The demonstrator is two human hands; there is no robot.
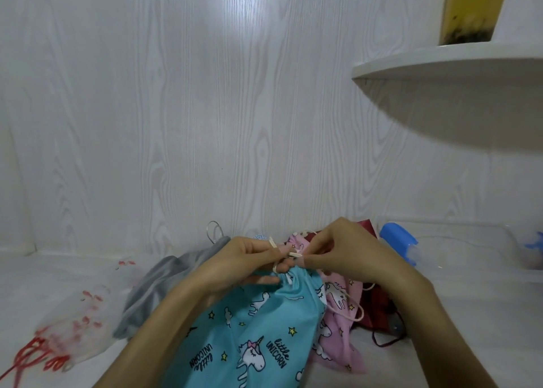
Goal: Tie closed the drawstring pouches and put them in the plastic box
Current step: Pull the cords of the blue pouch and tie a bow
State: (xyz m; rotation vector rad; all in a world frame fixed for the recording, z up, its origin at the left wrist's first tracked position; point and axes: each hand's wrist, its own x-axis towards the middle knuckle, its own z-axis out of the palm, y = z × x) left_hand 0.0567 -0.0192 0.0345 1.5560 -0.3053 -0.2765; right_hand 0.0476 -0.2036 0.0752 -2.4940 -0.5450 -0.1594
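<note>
White wood-grain surface carries it all: fingers of the left hand (249,251) and right hand (338,249) are clamped on the cream drawstring ends (289,255) just above the gathered mouth of the teal unicorn pouch (258,323), whose long axis runs back toward the person; the plastic box (470,252) lies right of the pouch, nearer the right hand

Unicorn pouch (249,337) at lower centre of the frame; another pouch (338,323) just right, plastic box (458,249) far right, shelf (440,64) upper right.
</note>
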